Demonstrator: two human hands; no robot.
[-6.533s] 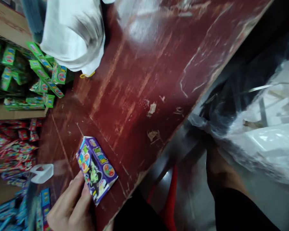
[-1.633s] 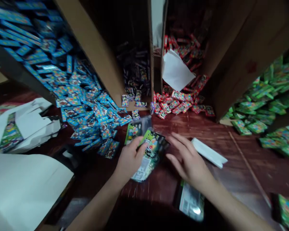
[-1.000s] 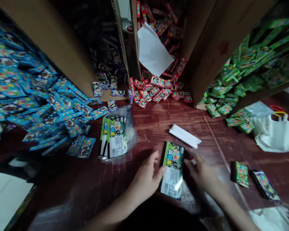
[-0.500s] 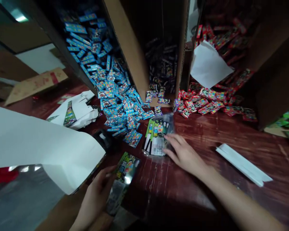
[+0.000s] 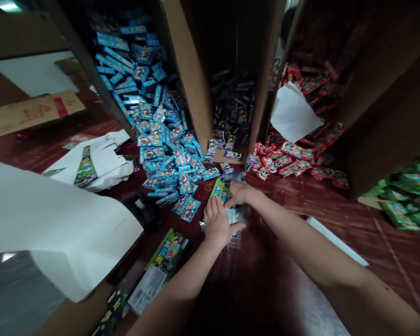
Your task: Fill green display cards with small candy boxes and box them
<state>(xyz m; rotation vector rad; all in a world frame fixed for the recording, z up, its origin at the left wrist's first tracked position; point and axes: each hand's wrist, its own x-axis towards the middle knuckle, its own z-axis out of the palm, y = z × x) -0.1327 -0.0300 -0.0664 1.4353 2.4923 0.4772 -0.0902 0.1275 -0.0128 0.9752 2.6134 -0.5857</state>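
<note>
Roughly centre of the dark red bench (image 5: 300, 205), both hands are on a clear bag (image 5: 222, 189) with green-printed packs inside. The bag lies flat on the bench, just beside the spill of blue packets (image 5: 161, 154). Left hand (image 5: 218, 225) is on the near end of the bag, fingers (image 5: 213, 207) straight and close together, pressed flat on it, thumb out to the right. Right hand (image 5: 242, 193) is at the far end, fingers curled in and holding the bag's edge; motion blur hides the exact grip. Red packets (image 5: 286, 158) lie beyond the right hand. A single green pack (image 5: 168, 252) lies near the left forearm, apart from the bag. A white strip (image 5: 335, 240) lies right of the right forearm, and a big white sheet (image 5: 56, 224) is at left.
</note>
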